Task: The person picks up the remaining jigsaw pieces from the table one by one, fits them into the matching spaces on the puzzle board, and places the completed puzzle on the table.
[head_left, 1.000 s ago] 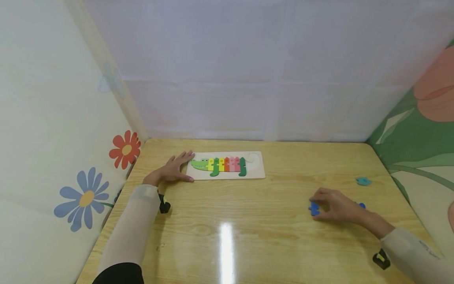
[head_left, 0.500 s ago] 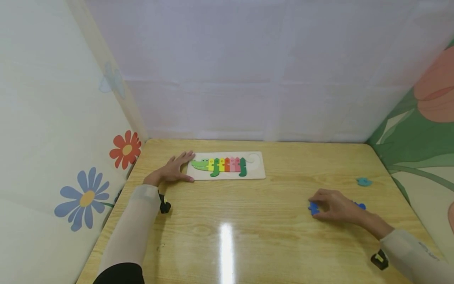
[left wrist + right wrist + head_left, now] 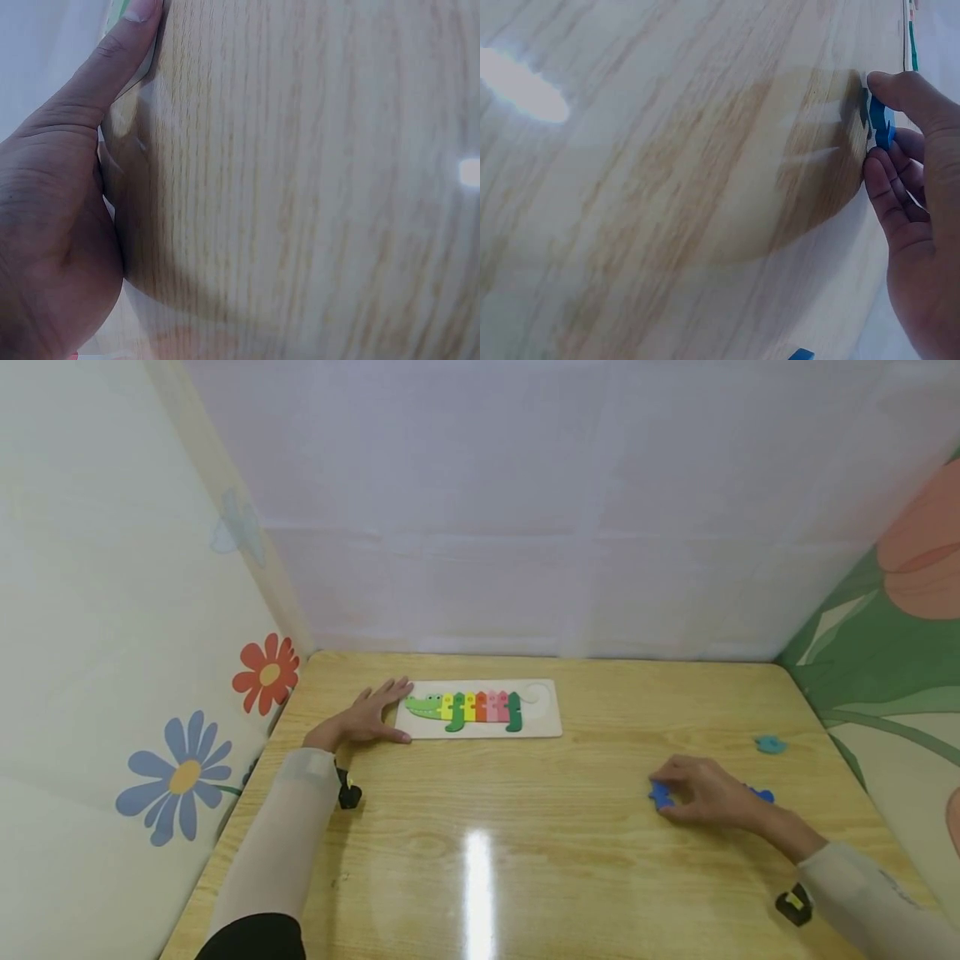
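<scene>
My left hand [image 3: 367, 717] rests at the left end of a pale puzzle board [image 3: 543, 722], thumb along its near edge and fingers spread over the far corner. Set in the board is a crocodile puzzle [image 3: 480, 707] of green, yellow, orange and pink pieces; a bare curled tail recess shows at its right end. On the right side of the table my right hand [image 3: 708, 793] pinches a blue puzzle piece [image 3: 661, 795] between thumb and fingers. The right wrist view shows this blue piece [image 3: 881, 120] close to the table surface.
Another blue piece [image 3: 762, 794] lies just behind my right hand, partly hidden by it. A teal piece [image 3: 770, 744] lies farther back on the right. The wooden table [image 3: 562, 860] meets a white cloth wall [image 3: 465, 527] at its far edge.
My right hand has shifted slightly left with the blue puzzle piece in its pinch. The left hand and the board stay where they were.
</scene>
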